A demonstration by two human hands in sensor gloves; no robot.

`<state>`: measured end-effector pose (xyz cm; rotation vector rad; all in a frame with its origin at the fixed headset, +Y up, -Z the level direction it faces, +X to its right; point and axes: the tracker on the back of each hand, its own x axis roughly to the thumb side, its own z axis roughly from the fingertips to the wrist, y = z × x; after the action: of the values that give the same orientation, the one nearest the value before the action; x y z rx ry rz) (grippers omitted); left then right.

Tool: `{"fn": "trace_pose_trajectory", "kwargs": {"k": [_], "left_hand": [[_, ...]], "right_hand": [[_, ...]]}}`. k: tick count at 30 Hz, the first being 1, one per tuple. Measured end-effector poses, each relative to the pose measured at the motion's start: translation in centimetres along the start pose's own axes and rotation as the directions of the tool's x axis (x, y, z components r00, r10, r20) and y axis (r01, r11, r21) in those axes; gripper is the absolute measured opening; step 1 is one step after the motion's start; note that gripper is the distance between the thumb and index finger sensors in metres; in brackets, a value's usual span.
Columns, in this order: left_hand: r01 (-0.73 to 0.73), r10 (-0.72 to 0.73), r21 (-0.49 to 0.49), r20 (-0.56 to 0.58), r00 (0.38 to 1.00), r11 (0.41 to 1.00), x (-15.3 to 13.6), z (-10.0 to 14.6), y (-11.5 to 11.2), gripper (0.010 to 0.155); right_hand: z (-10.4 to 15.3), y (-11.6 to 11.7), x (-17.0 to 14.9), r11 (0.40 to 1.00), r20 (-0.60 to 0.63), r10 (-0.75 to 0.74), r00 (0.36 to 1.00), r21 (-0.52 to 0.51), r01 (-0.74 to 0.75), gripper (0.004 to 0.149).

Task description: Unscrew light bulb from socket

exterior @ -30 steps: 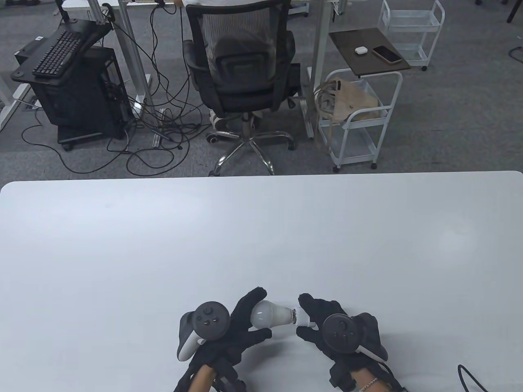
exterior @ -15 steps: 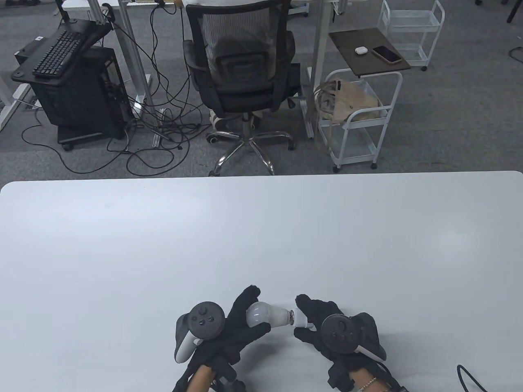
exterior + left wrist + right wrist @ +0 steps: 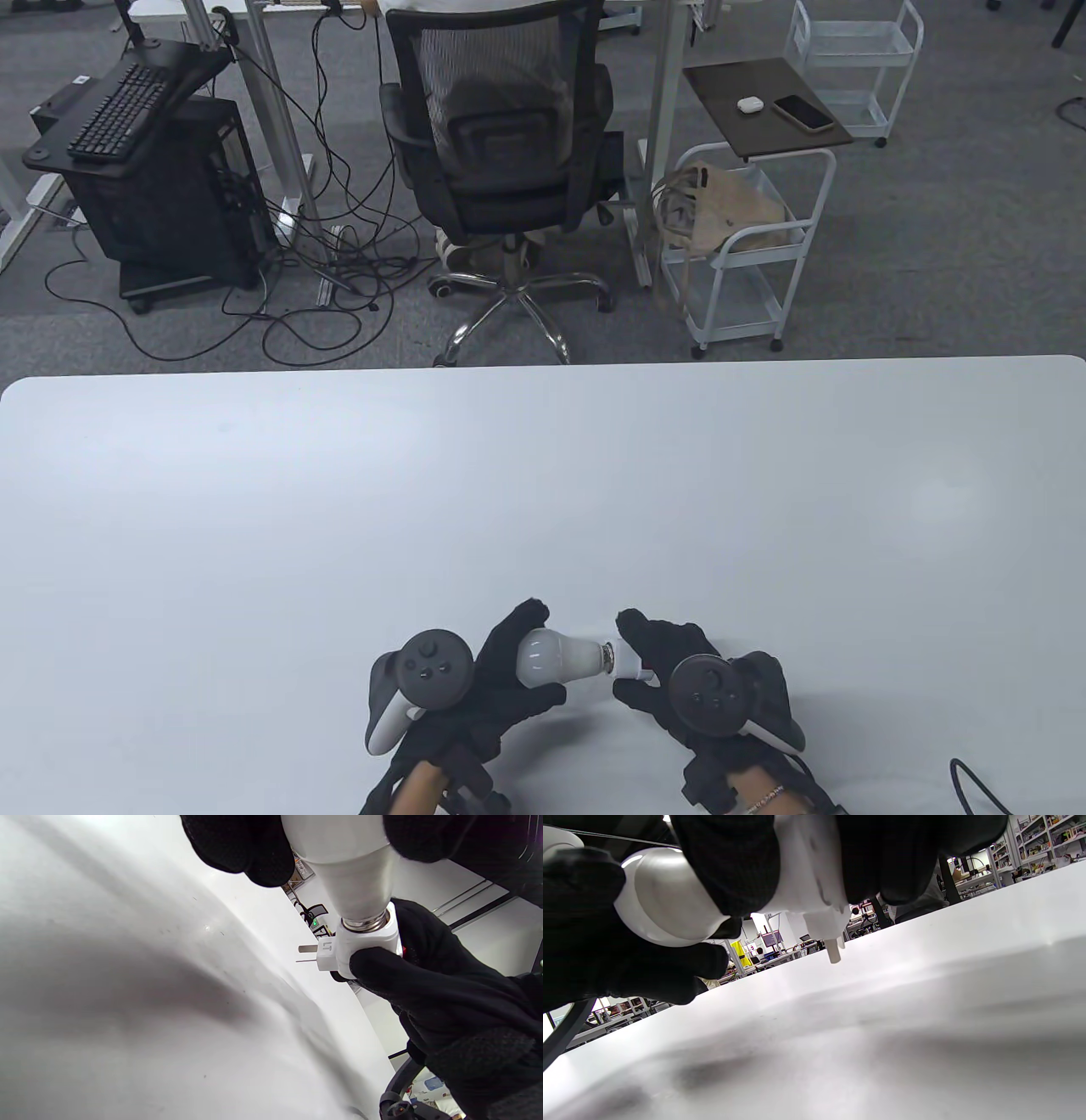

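Note:
A white light bulb (image 3: 556,658) lies sideways, held above the white table (image 3: 543,509) near its front edge. Its metal screw base sits in a white plug-in socket (image 3: 629,664). My left hand (image 3: 501,679) grips the bulb's round end. My right hand (image 3: 670,679) grips the socket. In the left wrist view the bulb (image 3: 348,861) enters the socket (image 3: 365,946), whose two flat prongs stick out to the side. In the right wrist view the bulb (image 3: 666,899) and the socket (image 3: 810,878) are both held off the table, prongs pointing down.
A black cable (image 3: 976,785) lies at the table's front right corner. Beyond the far table edge stand an office chair (image 3: 505,144), a white cart (image 3: 747,238) and a computer stand with a keyboard (image 3: 119,110).
My left hand shifted slightly left with the bulb half a second ago, then came back right. The bulb and socket stay joined and both grips hold.

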<state>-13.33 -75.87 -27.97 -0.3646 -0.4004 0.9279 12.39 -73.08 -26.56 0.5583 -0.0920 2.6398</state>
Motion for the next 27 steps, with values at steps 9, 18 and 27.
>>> {"fn": "trace_pose_trajectory", "kwargs": {"k": [9, 18, 27], "left_hand": [[-0.048, 0.049, 0.036, -0.013, 0.999, 0.998, -0.3, 0.2, 0.7, 0.08], [0.065, -0.048, 0.185, -0.1, 0.994, 0.981, -0.6, 0.7, 2.0, 0.081], [0.262, -0.133, 0.329, -0.368, 0.92, 0.907, -1.1, 0.1, 4.1, 0.08]], "right_hand": [[0.1, 0.0, -0.2, 1.0, -0.014, 0.008, 1.0, 0.003, -0.008, 0.071], [0.1, -0.7, -1.4, 0.994, -0.084, -0.103, 0.991, -0.038, 0.1, 0.072], [0.3, -1.6, -1.7, 0.983, -0.092, -0.169, 0.981, -0.093, 0.16, 0.071]]}}
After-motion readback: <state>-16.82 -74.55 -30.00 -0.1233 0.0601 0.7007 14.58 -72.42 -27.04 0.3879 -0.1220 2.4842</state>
